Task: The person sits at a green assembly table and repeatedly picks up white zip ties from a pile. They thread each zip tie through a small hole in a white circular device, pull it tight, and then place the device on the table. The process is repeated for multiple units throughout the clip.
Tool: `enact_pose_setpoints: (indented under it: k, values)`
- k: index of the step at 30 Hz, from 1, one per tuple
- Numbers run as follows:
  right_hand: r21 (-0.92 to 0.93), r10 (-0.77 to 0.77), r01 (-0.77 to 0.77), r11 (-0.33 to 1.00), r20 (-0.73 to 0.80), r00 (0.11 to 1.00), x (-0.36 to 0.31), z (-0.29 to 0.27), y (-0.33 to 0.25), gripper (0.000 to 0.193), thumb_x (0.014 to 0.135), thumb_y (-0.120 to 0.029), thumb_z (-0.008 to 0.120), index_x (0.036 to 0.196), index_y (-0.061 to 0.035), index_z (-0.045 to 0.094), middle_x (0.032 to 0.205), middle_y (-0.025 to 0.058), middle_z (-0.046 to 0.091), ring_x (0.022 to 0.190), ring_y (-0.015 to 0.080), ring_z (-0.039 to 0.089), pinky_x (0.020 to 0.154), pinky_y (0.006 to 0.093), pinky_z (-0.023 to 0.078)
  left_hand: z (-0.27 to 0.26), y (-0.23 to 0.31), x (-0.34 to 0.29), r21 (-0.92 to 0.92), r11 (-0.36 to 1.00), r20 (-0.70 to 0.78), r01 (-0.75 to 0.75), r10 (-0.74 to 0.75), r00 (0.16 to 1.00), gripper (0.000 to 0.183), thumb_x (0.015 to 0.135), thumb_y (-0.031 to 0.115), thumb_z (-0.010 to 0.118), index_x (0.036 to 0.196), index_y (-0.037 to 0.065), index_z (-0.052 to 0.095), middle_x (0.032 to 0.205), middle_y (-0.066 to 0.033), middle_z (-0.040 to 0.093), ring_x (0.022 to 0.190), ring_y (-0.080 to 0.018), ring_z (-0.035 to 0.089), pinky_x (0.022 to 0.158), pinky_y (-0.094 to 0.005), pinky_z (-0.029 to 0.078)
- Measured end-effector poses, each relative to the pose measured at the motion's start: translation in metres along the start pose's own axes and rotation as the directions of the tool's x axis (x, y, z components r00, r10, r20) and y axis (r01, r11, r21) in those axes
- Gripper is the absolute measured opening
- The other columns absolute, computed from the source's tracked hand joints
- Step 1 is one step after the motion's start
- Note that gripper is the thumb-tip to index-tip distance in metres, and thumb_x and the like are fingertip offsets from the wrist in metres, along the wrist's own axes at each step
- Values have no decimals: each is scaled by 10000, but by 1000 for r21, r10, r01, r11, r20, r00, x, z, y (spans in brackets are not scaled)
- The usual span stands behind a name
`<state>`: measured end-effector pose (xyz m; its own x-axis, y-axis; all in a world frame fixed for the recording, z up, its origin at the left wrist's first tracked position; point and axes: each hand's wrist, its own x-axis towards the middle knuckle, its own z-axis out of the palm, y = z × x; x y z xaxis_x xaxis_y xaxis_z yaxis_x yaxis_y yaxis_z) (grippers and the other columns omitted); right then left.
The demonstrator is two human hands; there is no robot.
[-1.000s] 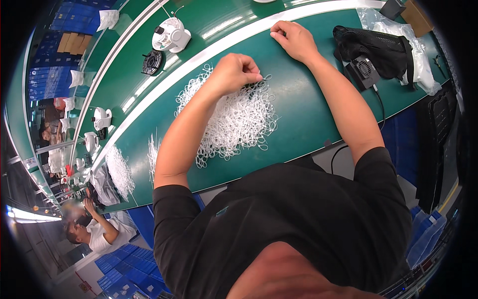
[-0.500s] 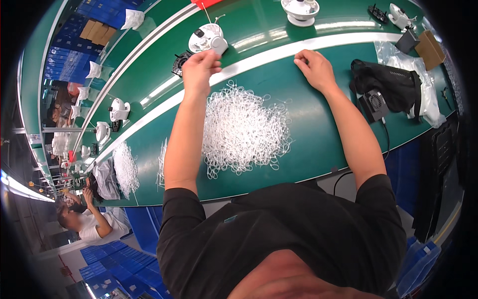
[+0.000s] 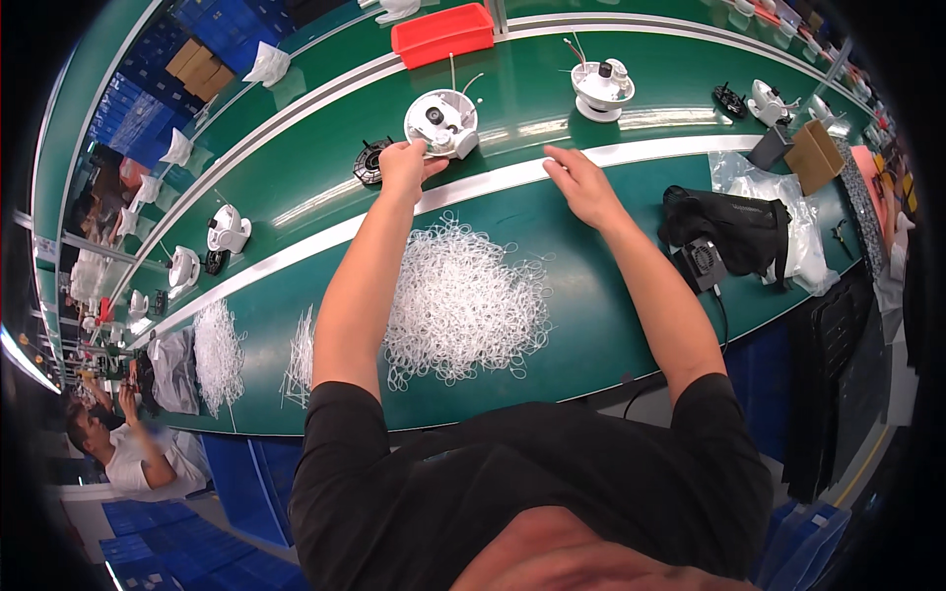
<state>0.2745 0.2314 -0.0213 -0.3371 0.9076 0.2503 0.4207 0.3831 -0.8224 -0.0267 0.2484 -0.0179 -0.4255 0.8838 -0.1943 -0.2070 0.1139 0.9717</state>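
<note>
Beyond the pale strip along the table, my left hand [image 3: 404, 169] reaches a white round housing [image 3: 456, 111] with a dark round part inside and thin wires sticking up. Its fingers are closed at the housing's lower edge, and the fingertips are partly hidden. Just left of that housing lies a black round part [image 3: 371, 163]. My right hand [image 3: 581, 187] hovers near the strip, thumb and forefinger apart, holding nothing. Between my forearms spreads a large pile of white looped cords [image 3: 468, 305]. Farther back on the right stands another white housing [image 3: 602, 89], bowl-shaped, on a round foot.
A red tray [image 3: 442, 35] sits at the back. On the right are a black bag [image 3: 729, 227], a black boxy device [image 3: 702, 262] with a cable, clear plastic, and a cardboard box [image 3: 814, 158]. Smaller cord piles [image 3: 219, 355] and a seated person [image 3: 138, 448] are at left.
The view has shifted, bringing the red tray more fully into sight. My left hand has come to the housing's lower edge, and the housing's inside now shows. My right hand's fingers have opened out.
</note>
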Motion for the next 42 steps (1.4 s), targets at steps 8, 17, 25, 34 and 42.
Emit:
enact_pose_setpoints:
  k: [8,17,25,34,42]
  values:
    - [23,-85,86,996,-58,995,23,8,-10,397,1005,-313,485,1225,-4,601,1062,231,611,1015,374,584,896,430,452,42,12,-91,166,986,289,-6,-43,956,255,891,24,546,1052,-169,590,955,-206,690,740,-251,721,638,-282,620]
    - [-125,-30,10,992,-159,987,3,-24,-10,326,990,-252,490,1119,5,643,1018,221,619,973,389,588,849,460,457,73,-1,-107,231,972,335,29,-107,936,226,866,-5,563,1020,-167,600,906,-201,696,696,-224,720,580,-255,601]
    - [251,239,-219,943,-53,970,22,-31,32,311,984,-232,554,1145,1,685,953,116,693,864,186,622,805,323,476,94,-25,-104,354,934,392,52,-198,899,171,857,16,598,939,-132,614,862,-179,691,659,-196,711,574,-242,595]
    - [365,82,-113,924,100,992,19,-47,-12,281,963,-246,622,1079,-5,707,955,19,690,857,83,584,776,247,473,77,8,-135,401,907,464,132,-325,824,202,876,52,618,970,-126,624,862,-179,694,659,-191,708,608,-248,603]
    - [176,68,-64,982,-14,998,6,-46,-11,245,1010,-224,515,1028,-13,637,761,4,627,745,86,564,689,253,449,65,-9,-100,257,959,390,-119,10,921,262,936,157,645,1027,-87,624,929,-141,670,733,-176,676,626,-271,589]
